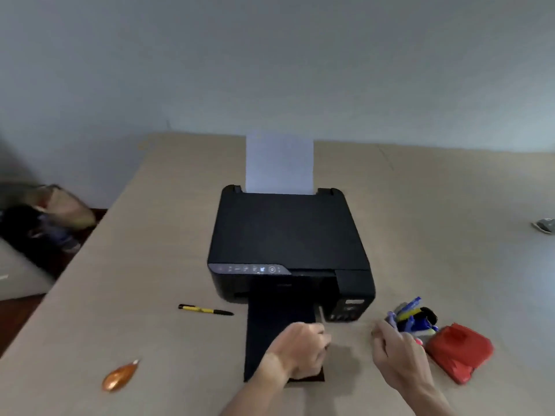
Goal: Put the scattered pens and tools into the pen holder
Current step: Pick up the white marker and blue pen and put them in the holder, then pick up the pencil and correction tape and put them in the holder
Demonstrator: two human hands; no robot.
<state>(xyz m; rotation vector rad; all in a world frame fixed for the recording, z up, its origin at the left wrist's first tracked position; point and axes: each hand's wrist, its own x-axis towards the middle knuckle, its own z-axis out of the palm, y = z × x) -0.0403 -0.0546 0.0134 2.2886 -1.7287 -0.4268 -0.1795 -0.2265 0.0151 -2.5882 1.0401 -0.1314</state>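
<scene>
Head view: black printer [288, 244] sits mid-tabletop [150, 235]; yellow-and-black pen [205, 310] lies just left of its output tray, an orange teardrop-shaped tool [119, 376] farther left and nearer the camera. Right of the printer, the pen holder [416, 321] is packed with blue and yellow pens, a red stapler-like object [458, 351] beside it. Left hand [300, 349] curled into a fist over the tray, contents cannot be told; right hand [396, 352] loosely curled, touching the holder.

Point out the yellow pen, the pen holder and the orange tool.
Yellow pen [204, 310]: head view, middle of the barrel.
Pen holder [431, 316]: head view, black rim at the right.
Orange tool [118, 377]: head view, middle of the body.
</scene>
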